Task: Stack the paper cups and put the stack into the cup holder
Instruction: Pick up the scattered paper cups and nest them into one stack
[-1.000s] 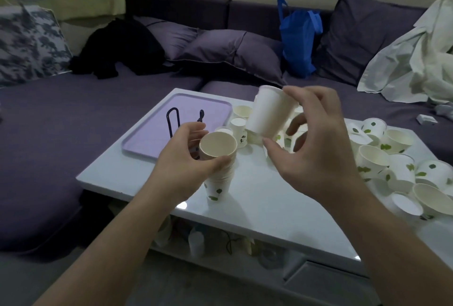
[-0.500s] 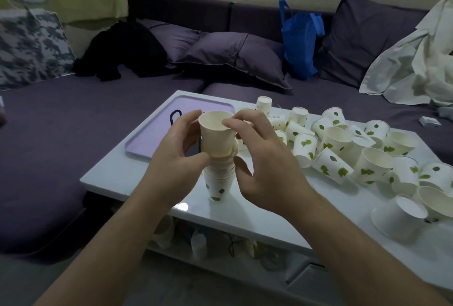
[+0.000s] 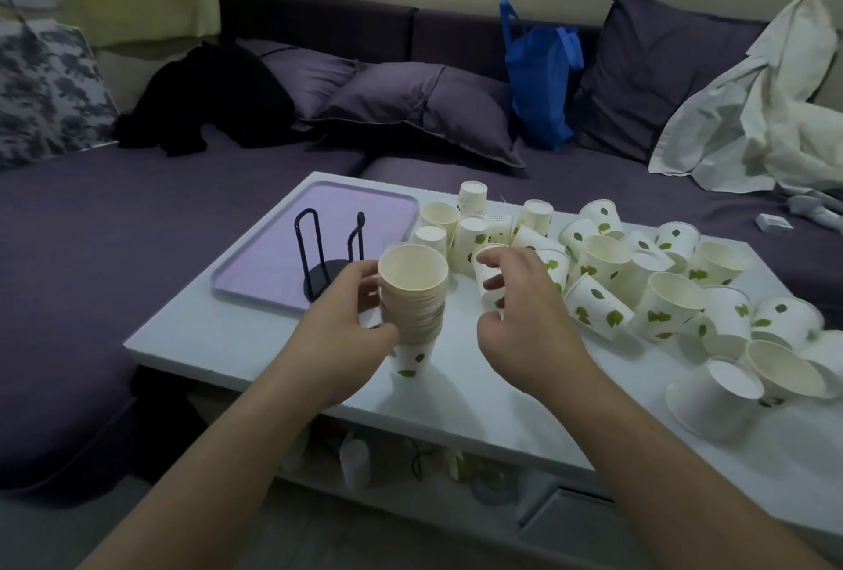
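Note:
A tall stack of paper cups (image 3: 413, 300) stands on the white table (image 3: 255, 332), its bottom cup printed with green leaves. My left hand (image 3: 346, 332) grips the stack from the left side. My right hand (image 3: 524, 314) is just to the right of the stack, with fingers and thumb curled around a single upright paper cup (image 3: 486, 284). The black wire cup holder (image 3: 328, 257) stands with nothing in it on a lilac tray (image 3: 374, 213), behind and left of the stack. Several loose leaf-printed cups (image 3: 647, 277) lie and stand across the table's right half.
A purple sofa with pillows (image 3: 410, 108) wraps around the table's back and left. On the sofa are a blue bag (image 3: 540, 81), black clothing (image 3: 205, 99) and a white cloth (image 3: 766, 104). The table's front edge is near my forearms, with a shelf of small items underneath.
My right hand pressed a cup onto the stack, let go, and moved right to a loose cup. My left hand has kept its hold on the stack.

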